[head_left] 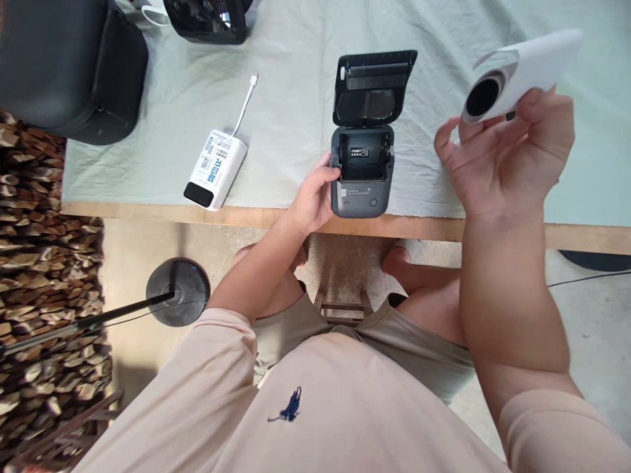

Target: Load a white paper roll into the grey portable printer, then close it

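A dark grey portable label printer (362, 200) is at the table's front edge with its lid (374, 89) raised, and its paper bay holds no roll. My left hand (315, 197) grips the printer's left side, thumb on the rim and fingers hidden behind. Up to the right, above the table, my right hand (513, 148) holds a roll of white paper (532, 62). The roll's dark round end faces left, and a loose sheet edge shows along its top. My right fingers are wrapped under it.
On the table's pale cloth (286, 131) lies a white power bank (219, 167) with a short cable. A black case (73, 66) stands at the left, a black shiny device (207, 20) at the back. Below are a round stand base (177, 292) and stacked firewood (44, 295).
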`<state>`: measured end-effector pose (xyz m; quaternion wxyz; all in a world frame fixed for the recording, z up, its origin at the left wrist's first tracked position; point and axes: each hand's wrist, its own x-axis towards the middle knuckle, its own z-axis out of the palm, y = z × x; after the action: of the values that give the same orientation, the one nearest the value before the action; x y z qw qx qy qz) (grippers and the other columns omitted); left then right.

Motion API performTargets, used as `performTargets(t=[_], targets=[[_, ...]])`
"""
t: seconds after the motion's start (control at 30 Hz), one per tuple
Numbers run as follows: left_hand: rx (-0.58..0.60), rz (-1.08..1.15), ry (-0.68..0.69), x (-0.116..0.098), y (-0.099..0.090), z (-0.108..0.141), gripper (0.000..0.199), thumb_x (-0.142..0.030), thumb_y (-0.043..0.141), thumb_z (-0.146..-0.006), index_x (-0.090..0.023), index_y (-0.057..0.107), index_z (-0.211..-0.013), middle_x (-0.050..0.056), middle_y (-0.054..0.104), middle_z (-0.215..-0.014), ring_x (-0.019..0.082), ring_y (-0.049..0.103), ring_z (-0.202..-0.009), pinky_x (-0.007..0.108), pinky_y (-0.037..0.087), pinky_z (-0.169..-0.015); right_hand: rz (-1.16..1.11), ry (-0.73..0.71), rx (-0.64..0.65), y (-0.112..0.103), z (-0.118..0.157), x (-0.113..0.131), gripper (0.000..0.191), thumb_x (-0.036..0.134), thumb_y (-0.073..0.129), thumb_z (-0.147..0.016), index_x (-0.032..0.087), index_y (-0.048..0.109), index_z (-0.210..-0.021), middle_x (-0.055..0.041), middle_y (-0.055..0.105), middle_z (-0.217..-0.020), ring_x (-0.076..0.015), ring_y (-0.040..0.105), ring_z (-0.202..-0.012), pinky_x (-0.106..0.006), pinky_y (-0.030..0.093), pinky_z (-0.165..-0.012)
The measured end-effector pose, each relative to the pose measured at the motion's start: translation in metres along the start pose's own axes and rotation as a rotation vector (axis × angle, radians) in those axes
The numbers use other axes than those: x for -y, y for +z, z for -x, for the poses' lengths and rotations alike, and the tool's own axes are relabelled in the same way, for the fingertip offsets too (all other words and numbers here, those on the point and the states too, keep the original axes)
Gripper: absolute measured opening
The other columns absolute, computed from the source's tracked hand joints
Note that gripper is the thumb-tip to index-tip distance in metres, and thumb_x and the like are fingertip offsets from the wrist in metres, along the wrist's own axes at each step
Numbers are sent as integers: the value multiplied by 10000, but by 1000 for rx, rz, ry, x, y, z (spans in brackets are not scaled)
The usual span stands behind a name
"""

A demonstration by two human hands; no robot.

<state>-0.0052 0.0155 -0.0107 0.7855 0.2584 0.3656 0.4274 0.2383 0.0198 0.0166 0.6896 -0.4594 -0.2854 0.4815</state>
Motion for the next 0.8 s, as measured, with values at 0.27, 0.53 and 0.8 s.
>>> performTargets(t=[0.27, 0.53, 0.8], targets=[[20, 1, 20, 1, -1, -1, 269, -378, 732, -870, -243, 708, -1101, 47, 892, -1156, 351, 828, -1356, 463, 707, -1111, 79, 110, 74, -14, -17, -1, 336, 284, 518, -575, 290, 502, -910, -81, 709, -1260, -280, 628, -1419, -506, 631, -1143], [65, 6, 45, 1, -1, -1, 291, -400, 775, -819, -246, 703, -1055, 64, 882, -1123, 378, 805, -1398, 483, 702, -1131, 154, 33, 127, -2, -6, -2, 682, 398, 707, -655, 415, 498, -1305, -3, 620, -1492, -267, 665, -1318, -455, 653, -981], [28, -25, 33, 1, -2, -2, 289, -397, 748, -838, -246, 716, -1083, 52, 872, -1104, 362, 837, -1319, 469, 713, -1074, 85, 184, 129, -7, -9, -1, 508, 457, 618, -702, 351, 590, -1198, -45, 735, -1456, -314, 698, -1426, -517, 675, -961]])
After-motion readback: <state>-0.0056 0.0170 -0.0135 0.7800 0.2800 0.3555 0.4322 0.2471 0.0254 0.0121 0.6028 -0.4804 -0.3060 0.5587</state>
